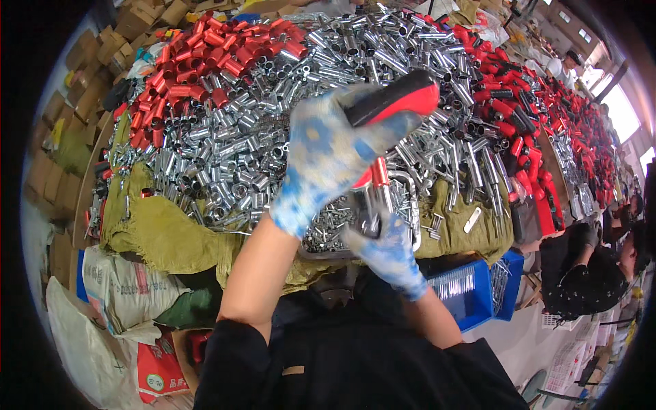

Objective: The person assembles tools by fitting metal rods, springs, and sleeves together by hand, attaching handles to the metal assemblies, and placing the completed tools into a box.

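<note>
My left hand, in a blue-and-white glove, is wrapped round a black-and-red handle that points up and to the right. Lower down, my right hand, in a matching glove, is smeared by motion, so its fingers cannot be read. Beside its fingertips, below the left hand, are a red tube-shaped piece and a blurred shiny metal part. Whether these join the handle is hidden. Under both hands lies a tray of small screws.
Chrome sockets and tubes cover the table, with red cylinders at far left and red-and-black handles at right. Olive sacking drapes the front edge. Blue bins stand below at right. A co-worker sits beyond them.
</note>
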`<act>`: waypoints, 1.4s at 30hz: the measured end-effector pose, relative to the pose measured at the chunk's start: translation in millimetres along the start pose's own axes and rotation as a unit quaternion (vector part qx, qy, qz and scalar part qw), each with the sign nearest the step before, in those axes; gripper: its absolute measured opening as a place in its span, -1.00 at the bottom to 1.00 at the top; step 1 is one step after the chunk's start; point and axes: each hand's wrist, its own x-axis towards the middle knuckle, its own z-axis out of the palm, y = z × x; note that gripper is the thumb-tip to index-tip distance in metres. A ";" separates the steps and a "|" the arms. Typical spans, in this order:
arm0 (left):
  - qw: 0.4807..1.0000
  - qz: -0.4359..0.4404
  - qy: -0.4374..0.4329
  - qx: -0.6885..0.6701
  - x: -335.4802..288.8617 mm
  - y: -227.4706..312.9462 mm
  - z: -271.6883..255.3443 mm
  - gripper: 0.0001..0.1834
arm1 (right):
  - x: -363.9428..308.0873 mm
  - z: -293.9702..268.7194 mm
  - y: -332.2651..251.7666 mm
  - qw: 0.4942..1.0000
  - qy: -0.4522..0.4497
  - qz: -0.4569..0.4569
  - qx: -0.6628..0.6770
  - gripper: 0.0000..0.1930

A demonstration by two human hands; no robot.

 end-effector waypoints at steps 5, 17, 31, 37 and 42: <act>0.992 0.062 -0.008 0.107 -5.2 -22.8 -3.5 -0.46 | -26.6 6.8 15.5 0.703 -0.334 0.126 0.615 -0.76; 0.994 0.019 -0.106 -0.014 -33.5 22.4 53.3 -0.51 | -65.1 -5.8 31.7 0.988 0.082 -0.092 0.091 -0.54; 0.932 0.183 -0.304 -0.069 -99.5 52.6 191.7 -0.51 | -256.4 -73.5 25.9 0.762 0.560 0.060 -0.321 -0.66; 0.886 0.286 -0.362 -0.054 -114.6 39.7 214.4 -0.48 | -374.0 -152.8 -22.0 0.380 0.782 0.016 -0.494 -0.60; 0.902 0.208 -0.377 -0.007 -140.6 -51.9 229.5 -0.58 | -505.3 -202.3 -91.7 0.479 0.726 -0.138 -0.474 -0.54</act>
